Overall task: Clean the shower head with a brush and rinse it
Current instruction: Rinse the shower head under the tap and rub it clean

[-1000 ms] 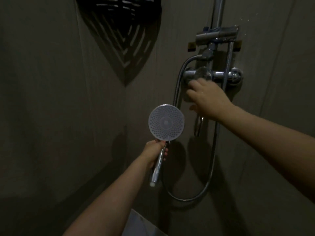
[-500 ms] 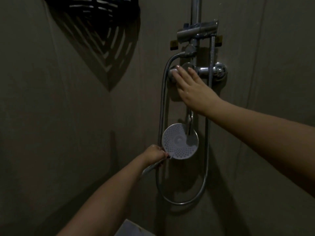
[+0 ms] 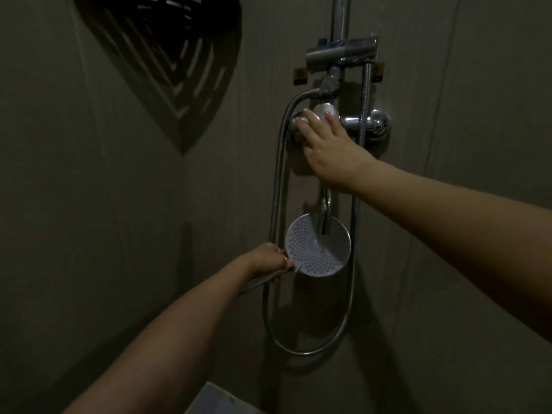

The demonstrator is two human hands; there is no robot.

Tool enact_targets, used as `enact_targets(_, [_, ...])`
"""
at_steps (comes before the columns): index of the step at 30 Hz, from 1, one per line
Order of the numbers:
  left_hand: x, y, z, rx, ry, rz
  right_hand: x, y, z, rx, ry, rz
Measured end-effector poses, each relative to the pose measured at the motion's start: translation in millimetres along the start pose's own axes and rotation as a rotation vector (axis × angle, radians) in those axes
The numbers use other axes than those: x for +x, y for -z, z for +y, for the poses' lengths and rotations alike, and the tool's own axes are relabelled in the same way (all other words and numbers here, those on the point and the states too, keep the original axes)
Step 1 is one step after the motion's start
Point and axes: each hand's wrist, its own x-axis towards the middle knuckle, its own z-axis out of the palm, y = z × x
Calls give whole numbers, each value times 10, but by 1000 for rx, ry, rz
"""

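Observation:
The round shower head (image 3: 313, 252) shows its pale, dotted face toward me, below the chrome mixer valve (image 3: 324, 113). My left hand (image 3: 268, 258) grips its chrome handle, which slants down to the left. A thin chrome spout (image 3: 324, 213) hangs from the valve in front of the head's upper part. My right hand (image 3: 328, 144) rests on the valve's round knob with fingers spread over it. No brush is in sight.
A chrome hose (image 3: 277, 204) loops from the valve down and back up on the right. A vertical riser pipe (image 3: 340, 22) and bracket sit above. A dark slotted corner shelf (image 3: 155, 22) hangs top left. Something pale (image 3: 215, 398) lies at the bottom edge.
My left hand carried the shower head right and down, under the spout, and tilted the handle leftward. My right hand rose from below the valve onto the knob.

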Motion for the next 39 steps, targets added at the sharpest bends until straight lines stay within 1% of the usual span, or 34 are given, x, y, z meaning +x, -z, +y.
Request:
enact_targets(3, [10, -13, -25, 18, 14, -7, -31, 35, -2, -33, -5, -24])
enact_targets(5, [-1, -24, -20, 23, 8, -14, -23, 41, -14, -39, -33, 7])
enact_targets(7, [-15, -34, -21, 24, -10, -21, -52, 20, -113, 61, -47, 99])
enact_targets(10, [-23, -41, -53, 19, -27, -55, -380, -206, -413, 239, 96, 326])
enact_targets(11, [-14, -42, -75, 9, -20, -63, -536, -334, -506, 282, 104, 358])
enact_targets(12, [-5, -40, -97, 6, -9, -60, -680, -466, -557, 316, 70, 342])
enact_targets(13, [11, -38, -120, 16, 3, -45, -772, -570, -555, 363, -7, 318])
enact_targets(14, [26, -34, -144, 32, 10, -26, -792, -646, -512, 418, -111, 330])
enact_targets(17, [70, -53, -195, 64, 8, -6, -643, -625, -332, 596, -442, 472])
enact_targets(19, [95, -84, -197, 116, -7, 7, -549, -533, -270, 810, -652, 517])
enact_targets(20, [109, -100, -189, 151, -20, 14, -536, -541, -268, 918, -749, 510])
enact_targets(21, [128, -115, -183, 176, -30, 15, -552, -580, -279, 1015, -816, 463])
enact_targets(22, [142, -126, -173, 189, -41, 10, -590, -622, -305, 1102, -843, 378])
enact_targets(24, [171, -144, -163, 196, -55, 0, -679, -712, -365, 1216, -818, 207])
enact_targets(25, [184, -152, -167, 189, -58, 1, -697, -714, -377, 1217, -793, 185])
enact_targets(26, [190, -157, -174, 182, -60, 0, -679, -660, -367, 1188, -764, 232])
enact_targets(27, [195, -164, -188, 170, -60, -5, -620, -572, -336, 1161, -728, 316])
enact_targets(28, [201, -170, -207, 146, -56, -15, -530, -477, -285, 1170, -689, 389])
enact_targets(29, [211, -174, -226, 121, -48, -24, -411, -370, -232, 1235, -658, 421])
enact_targets(31, [230, -181, -244, 113, -36, -21, -177, -163, -153, 1474, -657, 372])
enact_targets(33, [254, -184, -241, 144, -40, -7, -18, -8, -122, 1700, -755, 271])
enact_targets(35, [264, -178, -233, 170, -45, -4, 39, 20, -119, 1744, -825, 241])
enact_targets(39, [254, -182, -203, 133, -41, -31, 18, -72, -149, 1745, -812, 286])
